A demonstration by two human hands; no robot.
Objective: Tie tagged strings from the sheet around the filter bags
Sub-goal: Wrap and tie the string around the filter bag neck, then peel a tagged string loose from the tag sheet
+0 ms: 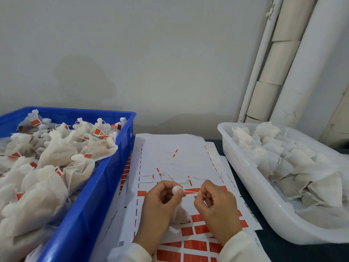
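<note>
Over the near middle of the surface, the left hand [162, 197] pinches the gathered neck of a small white mesh filter bag [178, 210], its bunched top poking out between thumb and fingers while the soft body hangs below, against the white sheet of red tags [170, 148]. The right hand [215, 205], fingers curled, pinches a thin white string [189, 190] that runs leftward to the bag's neck; whether a knot is already formed cannot be told. The bag looks light and limp, likely to sag or spill open if the neck is let go, so the hold belongs just under the bunched top. The string is fine and probably slippery, best kept taut near its end, and its paper tag could tear if tugged. A blue plastic crate [105, 186] of tied, tagged bags sits at left; a white plastic tray [245, 176] of untied bags at right.
</note>
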